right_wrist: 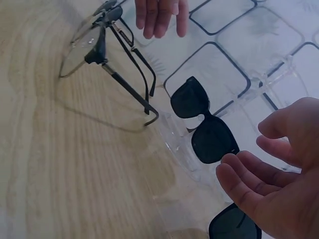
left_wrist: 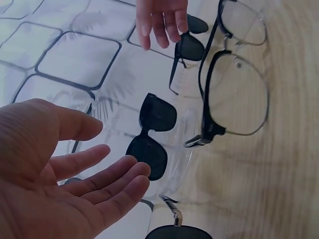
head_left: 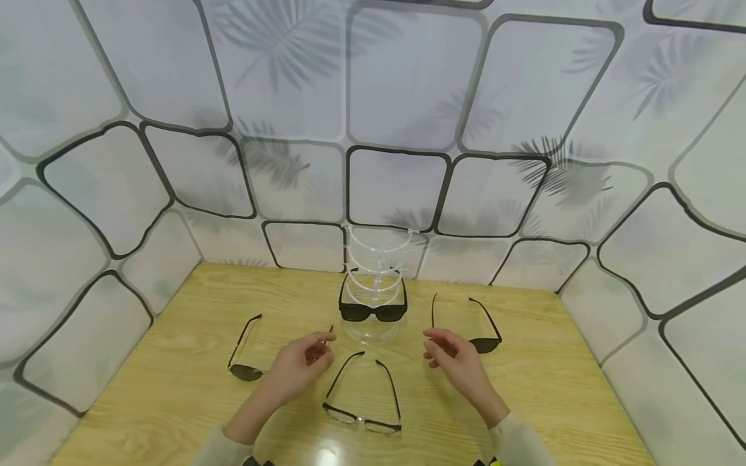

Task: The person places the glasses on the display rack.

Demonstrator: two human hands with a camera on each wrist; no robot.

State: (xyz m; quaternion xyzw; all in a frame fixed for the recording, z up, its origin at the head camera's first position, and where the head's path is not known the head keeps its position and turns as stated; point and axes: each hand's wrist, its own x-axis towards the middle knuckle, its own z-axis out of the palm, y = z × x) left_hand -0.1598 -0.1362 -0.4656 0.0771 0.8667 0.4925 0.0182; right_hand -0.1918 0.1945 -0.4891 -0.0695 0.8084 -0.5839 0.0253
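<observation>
Over the table, my left hand [head_left: 294, 367] hovers with relaxed, slightly bent fingers and nothing in them. Below it on the left lies a pair of dark sunglasses [head_left: 245, 372], partly hidden by the hand. On the other side, my right hand [head_left: 457, 364] is likewise relaxed and holds nothing, overlapping another pair of sunglasses [head_left: 485, 345]. Between the hands, at the back, black sunglasses [head_left: 355, 313] sit low on a clear display stand [head_left: 368, 340]. Nearer the front are clear-lens eyeglasses [head_left: 345, 415] with dark upper rims, temples unfolded and pointing to the back.
The stand's upper clear tiers [head_left: 380, 249] rise behind the black sunglasses and bear no glasses. A light wood-grain table [head_left: 192, 336] carries everything. Patterned cloth walls [head_left: 402, 84] enclose it at the back and on both sides.
</observation>
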